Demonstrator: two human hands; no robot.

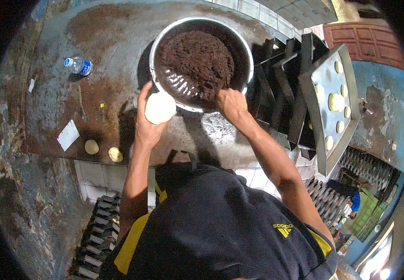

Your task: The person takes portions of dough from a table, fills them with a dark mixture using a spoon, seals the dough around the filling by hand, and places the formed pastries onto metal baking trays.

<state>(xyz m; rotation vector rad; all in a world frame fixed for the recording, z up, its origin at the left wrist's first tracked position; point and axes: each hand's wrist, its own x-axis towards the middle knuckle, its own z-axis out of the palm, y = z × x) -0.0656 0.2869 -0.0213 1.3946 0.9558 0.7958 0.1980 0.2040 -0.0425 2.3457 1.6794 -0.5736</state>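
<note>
My left hand (148,128) holds a pale, flattened round of dough (160,108) in its palm, just outside the near left rim of a large round basin (153,60). Dark brown, crumbly filling (197,58) is heaped inside the basin, mostly toward its far and right side. At the basin's near right edge, my right hand (232,103) reaches over the rim, curled closed against the filling. Its fingertips are hidden, so whatever it grips does not show. Two small dough balls, one plain (91,147) and one rougher (115,154), lie near the table's front edge at left.
A metal tray (325,102) with several dough pieces leans tilted on a stack of dark trays (281,88) at right. On the worn table (113,60) are a plastic bottle (78,66) and a white card (68,135). Far off at lower right is another person (355,203).
</note>
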